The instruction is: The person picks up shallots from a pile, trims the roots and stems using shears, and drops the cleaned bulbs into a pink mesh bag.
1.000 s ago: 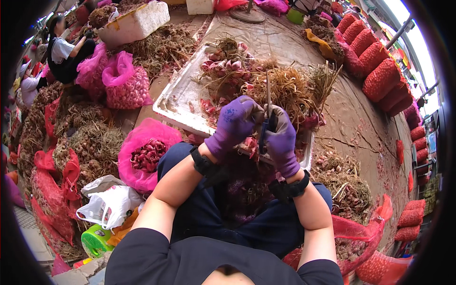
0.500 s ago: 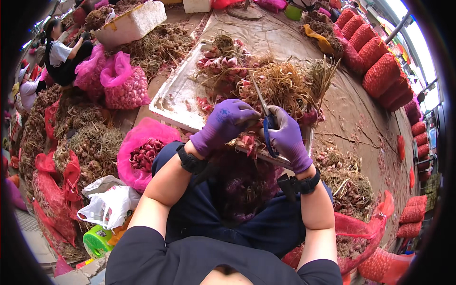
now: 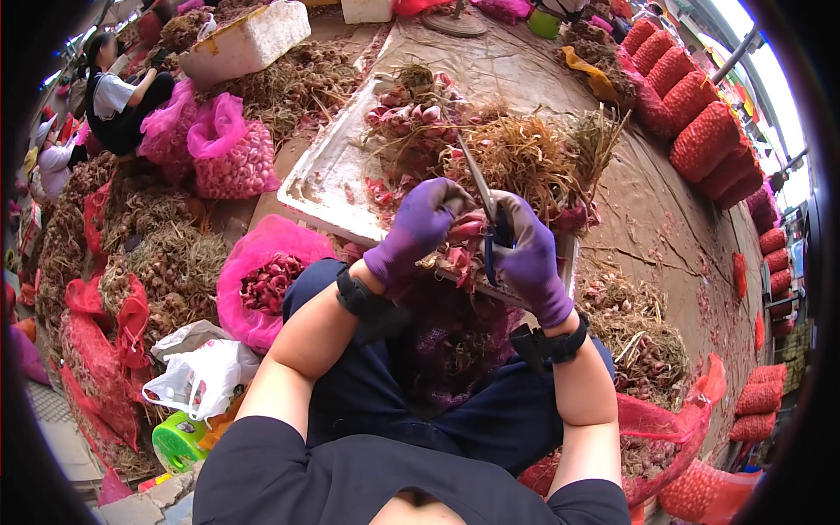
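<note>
Both my hands wear purple gloves with dark, soiled fingers. My right hand [image 3: 531, 254] grips blue-handled scissors [image 3: 476, 173], whose long blades point up and away from me. Just left of them, my left hand [image 3: 423, 220] is closed, its fingertips pinched together; what they hold, if anything, cannot be made out. Below and between the hands lie reddish garlic skins and bulbs [image 3: 457, 261]. A white foam tray [image 3: 325, 179] sits beyond my knees. On it rest a pile of pink garlic bulbs [image 3: 426, 115] and a heap of dry-stalked garlic [image 3: 516, 153].
A pink mesh bag [image 3: 234, 284] of red-purple bulbs stands by my left knee, near a white plastic bag [image 3: 203, 378]. Loose garlic [image 3: 643, 341] is heaped at right. Full red sacks [image 3: 704, 140] line the far right. A person [image 3: 122, 92] sits at far left.
My left hand has turned, its fingers curling in, and sits slightly farther from the scissors. The right hand has shifted little and keeps the scissors, which have tilted slightly.
</note>
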`<act>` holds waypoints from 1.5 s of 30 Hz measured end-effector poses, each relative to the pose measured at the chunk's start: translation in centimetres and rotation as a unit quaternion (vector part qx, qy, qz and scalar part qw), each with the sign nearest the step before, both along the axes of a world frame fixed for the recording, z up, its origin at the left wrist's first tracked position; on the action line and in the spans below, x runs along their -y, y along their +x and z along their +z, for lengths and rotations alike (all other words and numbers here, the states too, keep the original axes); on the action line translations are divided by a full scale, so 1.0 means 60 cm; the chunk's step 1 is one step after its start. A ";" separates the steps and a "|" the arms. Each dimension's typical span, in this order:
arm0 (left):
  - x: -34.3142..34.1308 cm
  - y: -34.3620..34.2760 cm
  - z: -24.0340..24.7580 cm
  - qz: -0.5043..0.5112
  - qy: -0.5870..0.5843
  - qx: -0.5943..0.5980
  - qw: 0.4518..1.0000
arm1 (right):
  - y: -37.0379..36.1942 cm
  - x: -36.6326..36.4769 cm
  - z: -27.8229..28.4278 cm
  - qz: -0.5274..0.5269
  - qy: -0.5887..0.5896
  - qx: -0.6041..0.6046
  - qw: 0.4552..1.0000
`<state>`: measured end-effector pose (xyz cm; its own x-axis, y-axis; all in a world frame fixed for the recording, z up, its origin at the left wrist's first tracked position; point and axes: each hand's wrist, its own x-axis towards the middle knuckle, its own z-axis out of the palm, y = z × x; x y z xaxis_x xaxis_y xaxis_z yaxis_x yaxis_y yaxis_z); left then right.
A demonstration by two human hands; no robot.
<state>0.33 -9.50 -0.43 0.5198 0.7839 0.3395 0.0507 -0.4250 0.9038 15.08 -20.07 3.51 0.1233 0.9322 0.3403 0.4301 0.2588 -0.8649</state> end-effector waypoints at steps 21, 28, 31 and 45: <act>0.015 -0.023 0.053 -0.180 -0.336 0.191 0.905 | -0.012 -0.006 -0.002 -0.065 0.095 0.055 0.992; 0.015 -0.016 0.032 -0.180 -0.321 0.269 0.890 | -0.014 -0.001 0.018 -0.006 0.001 -0.242 0.970; 0.013 -0.011 0.028 -0.183 -0.313 0.250 0.898 | -0.015 0.001 0.016 -0.020 0.009 -0.220 0.975; 0.034 0.017 0.007 -0.213 -0.285 0.165 0.920 | -0.011 -0.005 0.016 -0.099 0.020 -0.253 0.962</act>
